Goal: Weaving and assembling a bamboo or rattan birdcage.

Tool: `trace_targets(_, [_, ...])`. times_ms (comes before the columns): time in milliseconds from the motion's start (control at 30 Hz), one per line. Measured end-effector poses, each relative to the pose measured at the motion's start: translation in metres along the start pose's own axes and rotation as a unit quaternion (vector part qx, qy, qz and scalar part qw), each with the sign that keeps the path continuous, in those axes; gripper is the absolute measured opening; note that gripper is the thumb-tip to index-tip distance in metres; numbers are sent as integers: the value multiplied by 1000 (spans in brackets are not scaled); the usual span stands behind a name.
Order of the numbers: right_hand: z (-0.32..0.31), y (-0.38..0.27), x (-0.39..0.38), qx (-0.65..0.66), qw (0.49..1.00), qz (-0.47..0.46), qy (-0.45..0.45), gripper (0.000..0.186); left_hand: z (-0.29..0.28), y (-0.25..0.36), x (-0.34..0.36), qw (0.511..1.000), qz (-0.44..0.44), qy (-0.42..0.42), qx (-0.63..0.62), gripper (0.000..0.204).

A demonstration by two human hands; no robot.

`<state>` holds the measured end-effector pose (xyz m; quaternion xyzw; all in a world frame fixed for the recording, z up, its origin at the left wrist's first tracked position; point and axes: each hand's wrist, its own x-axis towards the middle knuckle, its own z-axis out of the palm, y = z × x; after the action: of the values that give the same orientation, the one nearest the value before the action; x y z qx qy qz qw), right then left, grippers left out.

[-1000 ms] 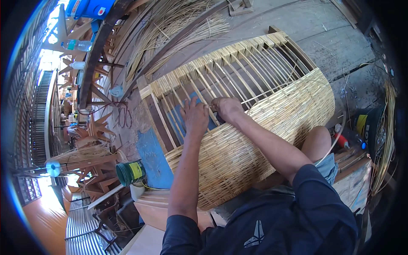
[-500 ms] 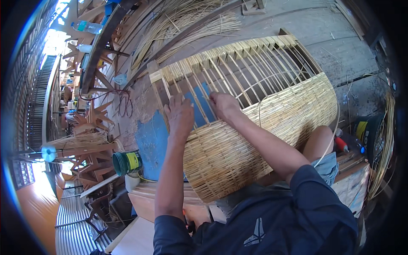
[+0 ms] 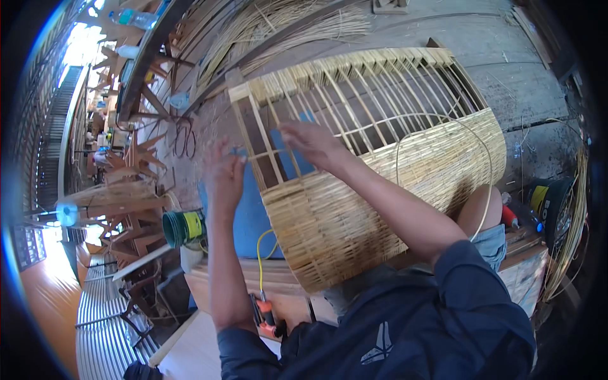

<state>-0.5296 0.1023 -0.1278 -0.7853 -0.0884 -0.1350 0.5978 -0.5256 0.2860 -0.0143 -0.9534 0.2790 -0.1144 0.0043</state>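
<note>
A long woven cane panel (image 3: 354, 209) on a wooden frame lies across my lap, its near part tightly woven. Bare upright slats (image 3: 347, 107) span its far part. One thin pale cane strip (image 3: 418, 114) runs across these slats and loops back over the weave on the right. Just off the frame's left end is my left hand (image 3: 225, 177), slightly blurred, its thumb and fingers closed at the strip's left end. Over the left slats, my right hand (image 3: 311, 144) has its fingers bent together beside a slat; its grip is partly hidden.
Bundles of loose cane (image 3: 278, 31) lie on the floor beyond the panel. Left of it are a blue sheet (image 3: 244, 221) and a green bucket (image 3: 183, 228). An orange power tool (image 3: 268, 311) with a yellow hose sits near my left elbow. A dark bucket (image 3: 548, 196) stands right.
My left hand has moved left, off the slats and past the frame's end. My right hand has shifted left along the slats. The strip now spans further left, and the tool has come into sight.
</note>
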Motion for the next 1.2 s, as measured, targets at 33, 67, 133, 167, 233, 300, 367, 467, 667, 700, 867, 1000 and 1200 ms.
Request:
trace_targets(33, [4,-5,3,50,995,6,-82,22,-4,-9,0,1000,-13,6,-17,17])
trace_targets(67, [8,-9,6,115,978,-13,-172,22,-5,-16,-1,999,4,48,-21,18])
trace_targets(133, [13,-10,7,15,992,3,-122,26,7,-15,-3,995,-95,32,1,24])
trace_targets(167, [15,-8,7,-21,991,30,-128,24,18,-10,-4,987,-158,31,-3,29])
trace_targets(233, [19,0,8,-91,988,59,-107,22,36,7,-8,977,-213,19,24,45])
trace_targets(300, [22,9,11,-47,988,110,-94,22,49,26,-10,976,-218,-5,1,42])
trace_targets(367, [26,15,14,-25,986,143,-85,21,55,41,-11,972,-229,-38,22,39])
trace_targets(467, [30,19,18,-13,981,171,-85,22,53,53,-8,968,-225,-69,83,38])
trace_targets(667, [20,16,20,4,969,205,-141,22,48,64,-1,965,-238,-82,77,35])
trace_targets(700, [16,16,19,-9,965,207,-160,22,49,65,-2,964,-239,-84,80,34])
trace_targets(867, [13,11,20,14,968,171,-185,21,52,52,-10,966,-252,-55,6,31])
trace_targets(1000, [30,2,30,-106,965,138,-197,19,48,16,-10,980,-193,37,-31,33])
trace_targets(1200, [31,5,38,-167,962,80,-200,18,43,-11,-2,989,-91,-89,80,31])
